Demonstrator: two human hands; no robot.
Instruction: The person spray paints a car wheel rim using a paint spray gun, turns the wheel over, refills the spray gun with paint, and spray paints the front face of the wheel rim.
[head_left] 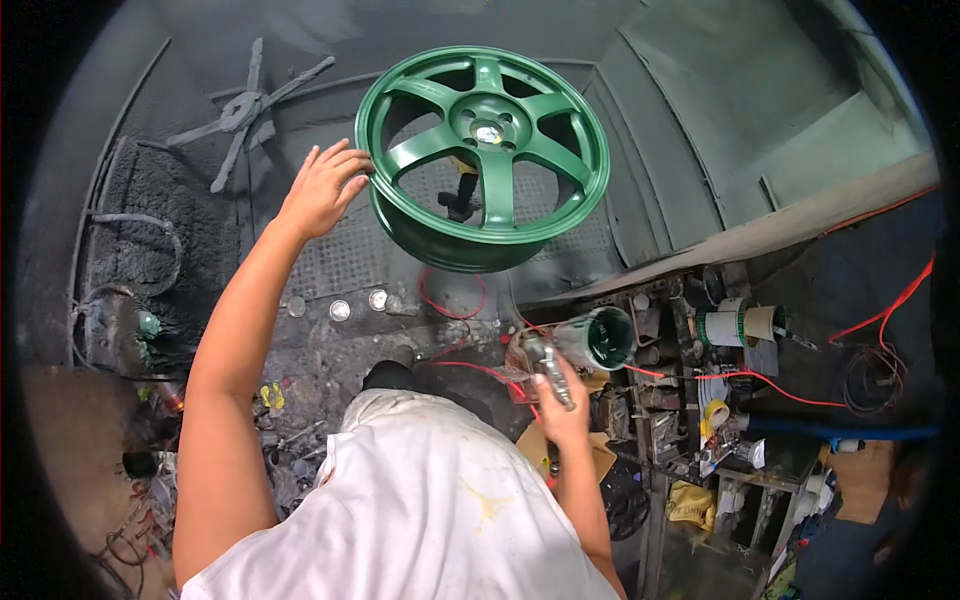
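grey-green walls (740, 110) stand behind a grimy, littered floor (365, 350), with crowded shelves (758, 479) at right.

At the top middle, the wheel (497, 185) is coloured shiny green. Silver is seen on the spray gun (553, 372), just below the middle. At the bottom, the white shirt (430, 480) is smudged with yellow. At the right, a bright red hose (907, 291) is seen.

The bare left arm (232, 380) stretches forward, slightly bent at the elbow, its left grip (325, 190) loose, fingers extended and thumb apart. The bare right forearm (585, 500) points forward beside the torso (410, 500), its right grip (565, 415) curled closed.
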